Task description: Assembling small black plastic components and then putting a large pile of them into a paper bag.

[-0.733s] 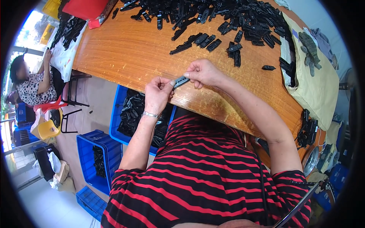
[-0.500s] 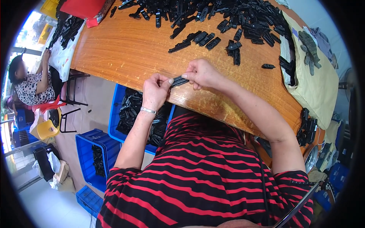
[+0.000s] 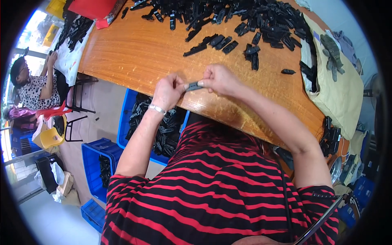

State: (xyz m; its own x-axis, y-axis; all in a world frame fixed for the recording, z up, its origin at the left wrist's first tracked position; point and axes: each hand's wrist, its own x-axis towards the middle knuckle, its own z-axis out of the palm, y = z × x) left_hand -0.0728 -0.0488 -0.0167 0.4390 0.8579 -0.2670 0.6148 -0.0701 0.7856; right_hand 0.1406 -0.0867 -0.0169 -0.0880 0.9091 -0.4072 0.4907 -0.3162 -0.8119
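Note:
Between my two hands I hold a small, narrow black plastic part [image 3: 193, 86], just above the front edge of the wooden table [image 3: 139, 61]. My left hand [image 3: 168, 90] pinches its left end between thumb and fingers. At the other end, the thumb and fingers of my right hand [image 3: 220, 80] are closed on it. My fingertips cover both ends, so only its middle shows. Beyond my hands lie several loose black plastic parts [image 3: 230, 47] of similar size, and a big heap of them [image 3: 261, 20] spreads along the far side.
Below the table's left front edge stand a blue crate [image 3: 130, 107] of black parts and another blue crate [image 3: 96, 171]. A pale cloth sack [image 3: 339, 98] with a grey glove [image 3: 331, 51] on it is at the right. Another person [image 3: 36, 85] sits at the far left.
The black part has turned in my fingers, showing a greyer face, and sits flatter. My left fingers have curled in closer around its end. My right hand has barely moved.

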